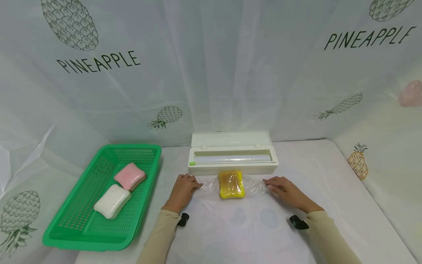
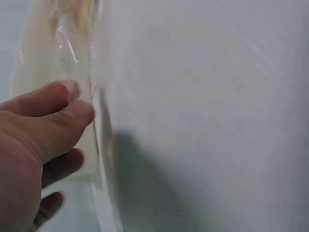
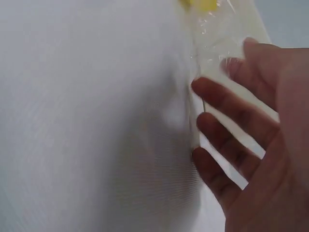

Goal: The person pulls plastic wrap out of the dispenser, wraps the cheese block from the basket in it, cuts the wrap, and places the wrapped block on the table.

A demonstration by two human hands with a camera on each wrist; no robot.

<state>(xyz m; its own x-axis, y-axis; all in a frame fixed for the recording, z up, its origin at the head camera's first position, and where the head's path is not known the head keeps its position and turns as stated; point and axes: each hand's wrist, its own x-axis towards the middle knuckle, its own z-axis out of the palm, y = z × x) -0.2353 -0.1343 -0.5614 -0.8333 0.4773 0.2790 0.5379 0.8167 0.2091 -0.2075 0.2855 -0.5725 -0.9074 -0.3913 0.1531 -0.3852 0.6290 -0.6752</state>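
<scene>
A yellow toast-shaped block (image 1: 232,185) with a brownish top lies in the middle of the table, wrapped in clear plastic film (image 1: 253,186) that reaches out on both sides. My left hand (image 1: 184,191) pinches the film's left end between thumb and forefinger (image 2: 72,108); its other fingers hang below. At the right end of the film is my right hand (image 1: 287,192). Its fingers (image 3: 217,135) are spread in the right wrist view, thumb and forefinger apart close over the film. Right behind the block stands a white film dispenser (image 1: 232,169), lid up, a roll (image 1: 230,158) inside.
A green basket (image 1: 135,231) on the left holds a pink block (image 1: 130,176) and a white block (image 1: 112,201), both pillow-shaped. A pineapple-print curtain (image 1: 217,73) rises behind the table (image 1: 244,234), which is covered in white cloth. Each wrist wears a black camera.
</scene>
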